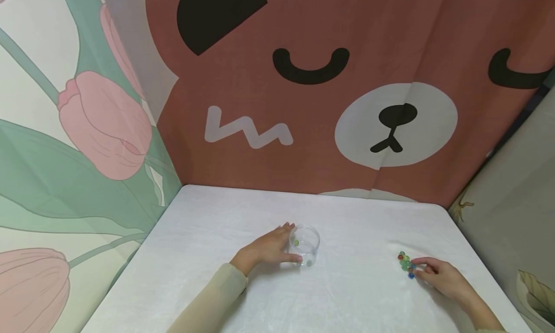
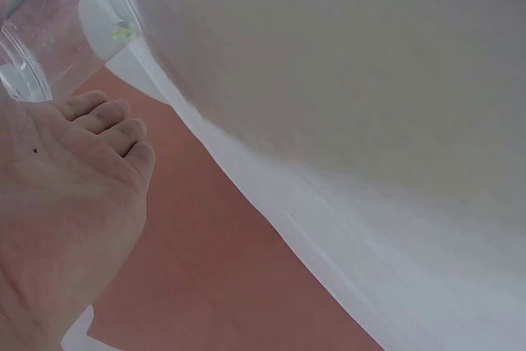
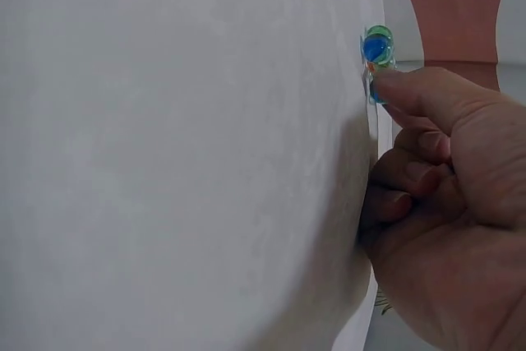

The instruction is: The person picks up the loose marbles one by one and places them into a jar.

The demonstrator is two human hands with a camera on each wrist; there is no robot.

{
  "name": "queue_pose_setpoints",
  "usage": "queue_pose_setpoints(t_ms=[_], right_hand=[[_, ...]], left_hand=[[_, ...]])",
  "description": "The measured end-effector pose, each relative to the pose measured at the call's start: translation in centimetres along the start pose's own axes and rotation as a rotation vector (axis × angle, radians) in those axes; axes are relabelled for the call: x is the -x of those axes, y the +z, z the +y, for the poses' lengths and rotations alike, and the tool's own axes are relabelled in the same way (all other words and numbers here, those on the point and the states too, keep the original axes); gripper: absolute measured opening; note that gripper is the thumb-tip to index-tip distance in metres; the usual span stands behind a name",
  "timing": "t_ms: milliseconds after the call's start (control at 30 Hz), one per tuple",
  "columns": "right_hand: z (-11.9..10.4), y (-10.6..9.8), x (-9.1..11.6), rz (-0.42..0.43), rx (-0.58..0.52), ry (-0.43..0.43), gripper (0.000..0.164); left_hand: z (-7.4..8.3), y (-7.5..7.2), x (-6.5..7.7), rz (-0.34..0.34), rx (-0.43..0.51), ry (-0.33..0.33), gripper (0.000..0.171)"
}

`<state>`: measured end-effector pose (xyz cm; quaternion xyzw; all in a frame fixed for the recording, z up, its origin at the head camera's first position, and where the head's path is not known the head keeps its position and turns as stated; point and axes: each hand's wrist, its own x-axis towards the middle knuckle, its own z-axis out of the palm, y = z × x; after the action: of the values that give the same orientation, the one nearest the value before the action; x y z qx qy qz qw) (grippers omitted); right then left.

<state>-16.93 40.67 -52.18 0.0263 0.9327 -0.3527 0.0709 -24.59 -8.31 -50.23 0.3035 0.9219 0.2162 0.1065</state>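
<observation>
A clear round plastic cup [image 1: 305,246] stands on the white table with a few glass marbles inside, one of them a yellow-green marble [image 1: 297,243]. My left hand [image 1: 272,246] holds the cup from its left side, thumb near the front and fingers toward the back. The left wrist view shows the palm of that hand beside the cup wall [image 2: 62,47]. To the right lies a small cluster of marbles [image 1: 404,261] in green, red and blue. At its right edge my right hand [image 1: 446,277] pinches a marble between thumb and forefinger. In the right wrist view the thumb partly hides the marbles [image 3: 378,45].
A white cloth covers the table [image 1: 355,294]. Behind it hangs a brown curtain with a bear's face [image 1: 303,169]. A tulip-patterned curtain [image 1: 104,126] borders the left side, and a greyish curtain [image 1: 511,193] the right.
</observation>
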Motion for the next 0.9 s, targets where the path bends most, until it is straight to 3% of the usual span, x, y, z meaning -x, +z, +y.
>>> queue_pose_setpoints(t_ms=[333, 600, 900], right_hand=[[-0.1, 0.0, -0.6, 0.022, 0.113, 0.016, 0.030], [-0.3, -0.1, -0.4, 0.018, 0.103, 0.032, 0.036], [-1.4, -0.9, 0.1, 0.077, 0.101, 0.008, 0.037]], left_hand=[[-0.1, 0.2, -0.1, -0.001, -0.002, -0.005, 0.110], [-0.1, 0.2, -0.1, -0.002, -0.014, -0.008, 0.110], [-0.1, 0.1, -0.1, -0.005, -0.012, -0.005, 0.109]])
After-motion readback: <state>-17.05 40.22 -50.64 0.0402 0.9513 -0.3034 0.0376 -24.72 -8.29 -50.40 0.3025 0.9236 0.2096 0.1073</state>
